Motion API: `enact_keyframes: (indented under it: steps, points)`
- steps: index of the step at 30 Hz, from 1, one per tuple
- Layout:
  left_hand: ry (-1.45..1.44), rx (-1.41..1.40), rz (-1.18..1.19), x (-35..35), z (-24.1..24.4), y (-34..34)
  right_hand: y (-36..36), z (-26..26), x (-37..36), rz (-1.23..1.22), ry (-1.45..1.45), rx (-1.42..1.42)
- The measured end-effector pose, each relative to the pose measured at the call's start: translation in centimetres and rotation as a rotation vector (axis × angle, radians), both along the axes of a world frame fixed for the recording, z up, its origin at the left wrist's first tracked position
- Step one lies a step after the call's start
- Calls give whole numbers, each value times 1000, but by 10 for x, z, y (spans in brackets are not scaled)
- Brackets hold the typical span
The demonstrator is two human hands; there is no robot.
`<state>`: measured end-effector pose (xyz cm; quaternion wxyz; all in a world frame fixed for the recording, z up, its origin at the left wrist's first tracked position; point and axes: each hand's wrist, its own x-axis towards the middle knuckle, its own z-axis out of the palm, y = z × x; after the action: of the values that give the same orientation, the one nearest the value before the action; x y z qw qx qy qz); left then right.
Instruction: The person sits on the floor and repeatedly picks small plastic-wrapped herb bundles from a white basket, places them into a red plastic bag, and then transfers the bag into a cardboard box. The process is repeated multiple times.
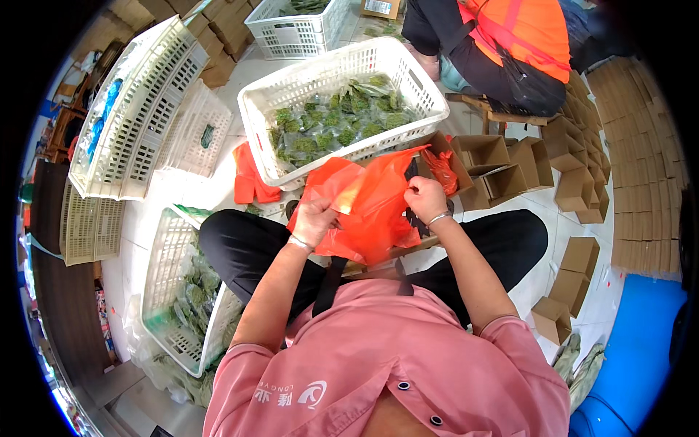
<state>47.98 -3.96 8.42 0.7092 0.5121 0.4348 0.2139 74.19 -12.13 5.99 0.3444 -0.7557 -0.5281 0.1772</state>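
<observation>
Between my hands, above my lap, spreads a red plastic bag. My left hand grips the bag's left side, and my right hand pinches its upper right part; each wrist wears a silvery bracelet. Just beyond the bag stands a white plastic crate holding bundles of green leafy produce in clear bags. More red bags lie on the floor by the crate's near left corner. Another bunch of red plastic rests at an open cardboard box to the right of my hands.
A second crate with bagged greens leans near my left leg. Stacked white crates stand at the left. Open cardboard boxes cover the floor at right. A person in an orange vest sits on a wooden stool at top right.
</observation>
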Motion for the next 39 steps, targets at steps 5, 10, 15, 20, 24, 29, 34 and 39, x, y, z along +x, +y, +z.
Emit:
enact_keyframes:
  steps: [5, 10, 15, 20, 24, 29, 34, 39]
  points:
    - [605, 237, 81, -32, -44, 20, 0, -28, 28, -153, 272, 65]
    - [419, 990, 206, -1, 20, 3, -3, 28, -16, 115, 97, 167]
    - [429, 752, -259, 31, 43, 16, 0, 40, -61, 387, -96, 155]
    - [656, 742, -381, 16, 13, 14, -15, 12, -59, 418, -305, -300]
    - [302, 510, -189, 7, 13, 7, -31, -36, -57, 484, -553, -564]
    - [-92, 209, 232, -29, 76, 12, -27, -41, -40, 624, -622, -709]
    - [-429, 116, 405, -74, 132, 28, -24, -11, -41, 370, -387, -458]
    - [-518, -53, 381, -106, 113, 21, 15, 41, -50, 170, 1088, -266]
